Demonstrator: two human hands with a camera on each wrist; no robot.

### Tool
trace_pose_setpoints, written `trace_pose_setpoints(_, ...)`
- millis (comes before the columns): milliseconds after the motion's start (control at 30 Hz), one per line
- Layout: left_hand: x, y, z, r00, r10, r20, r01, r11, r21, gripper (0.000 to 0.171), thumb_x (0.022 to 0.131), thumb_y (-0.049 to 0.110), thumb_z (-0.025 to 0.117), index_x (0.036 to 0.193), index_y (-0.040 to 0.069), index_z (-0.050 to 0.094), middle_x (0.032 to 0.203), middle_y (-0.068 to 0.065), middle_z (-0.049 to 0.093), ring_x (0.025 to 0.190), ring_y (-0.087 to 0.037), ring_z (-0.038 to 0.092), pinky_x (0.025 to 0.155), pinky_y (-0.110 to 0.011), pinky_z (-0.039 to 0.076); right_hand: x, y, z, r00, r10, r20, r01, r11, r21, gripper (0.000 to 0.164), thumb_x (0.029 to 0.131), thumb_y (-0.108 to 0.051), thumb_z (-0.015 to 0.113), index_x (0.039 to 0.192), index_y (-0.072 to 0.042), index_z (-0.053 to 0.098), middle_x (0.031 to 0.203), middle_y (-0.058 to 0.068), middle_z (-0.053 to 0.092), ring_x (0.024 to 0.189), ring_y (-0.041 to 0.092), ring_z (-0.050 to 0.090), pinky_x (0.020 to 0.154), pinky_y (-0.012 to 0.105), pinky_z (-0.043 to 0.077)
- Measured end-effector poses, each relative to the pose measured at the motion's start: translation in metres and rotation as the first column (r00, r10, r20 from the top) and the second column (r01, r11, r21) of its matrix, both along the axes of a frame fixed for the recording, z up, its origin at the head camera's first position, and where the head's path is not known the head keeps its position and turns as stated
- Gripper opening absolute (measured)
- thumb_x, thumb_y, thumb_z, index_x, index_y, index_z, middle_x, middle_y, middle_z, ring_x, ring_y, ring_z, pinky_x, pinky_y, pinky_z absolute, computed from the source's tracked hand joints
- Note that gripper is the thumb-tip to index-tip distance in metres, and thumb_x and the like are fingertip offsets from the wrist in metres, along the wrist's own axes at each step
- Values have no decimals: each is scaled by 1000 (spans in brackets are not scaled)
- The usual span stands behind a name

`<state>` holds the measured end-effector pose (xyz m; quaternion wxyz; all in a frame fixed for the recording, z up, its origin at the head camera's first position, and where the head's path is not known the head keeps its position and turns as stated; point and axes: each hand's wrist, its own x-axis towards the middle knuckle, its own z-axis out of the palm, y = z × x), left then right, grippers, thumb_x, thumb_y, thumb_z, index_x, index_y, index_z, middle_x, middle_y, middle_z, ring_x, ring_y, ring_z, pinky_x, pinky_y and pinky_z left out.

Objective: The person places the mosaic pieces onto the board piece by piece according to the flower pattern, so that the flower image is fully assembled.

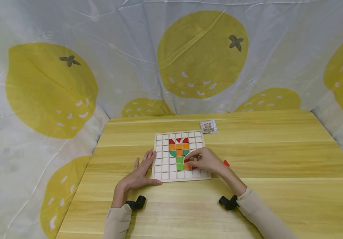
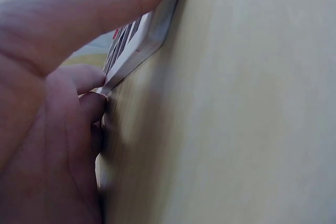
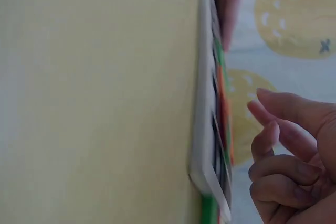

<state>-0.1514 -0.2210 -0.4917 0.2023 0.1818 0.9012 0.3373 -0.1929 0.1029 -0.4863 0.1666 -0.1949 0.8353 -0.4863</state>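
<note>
A square wooden grid board [image 1: 163,170] lies on the table with coloured tiles set out as a tulip-like figure: red shapes on top, orange squares [image 1: 179,146], teal curved pieces [image 1: 172,153] and a light green stem [image 1: 180,162]. My left hand [image 1: 138,174] rests at the board's left edge, thumb at the near corner and fingers spread along the side. Over the lower right of the figure hovers my right hand [image 1: 205,161], thumb and forefinger apart. In the right wrist view nothing shows between these fingers [image 3: 289,106]; the other fingers are curled. Part of the figure is hidden beneath this hand.
A small printed card [image 1: 208,126] with a similar figure lies past the board's far right corner. By the right forearm a red piece [image 1: 226,163] lies on the table. Black wrist devices [image 1: 136,202] sit beneath both forearms. A lemon-patterned curtain [image 1: 129,66] surrounds the wooden table [image 1: 279,149].
</note>
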Motion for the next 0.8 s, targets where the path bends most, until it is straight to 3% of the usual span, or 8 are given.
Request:
trace_pose_setpoints(200,0,0,0,1000,-4,-2,4,1000,0,118,88,41,82,167,6,1,176,-11,-8,162,-34,-14,124,-63,-18,-6,44,8,999,-49,10,49,999,-5,21,94,-19,76,111,-6,80,83,7,65,57,9,41,53,21,35)
trace_pose_setpoints(500,1,-1,0,1000,2,-11,-2,1000,3,118,88,39,82,167,6,1,176,-12,-8,163,-33,-14,124,-63,-18,-5,92,1,997,-81,6,81,996,28,23,92,-11,78,113,-1,77,94,11,71,75,13,58,60,20,48)
trace_pose_setpoints(800,2,1,2,1000,-2,-10,2,1000,8,118,88,38,83,167,5,1,176,-13,-7,162,-35,-13,124,-63,-18,-5,105,-2,999,43,20,-43,999,19,26,86,-11,84,110,-3,79,102,14,75,86,12,64,68,20,51)
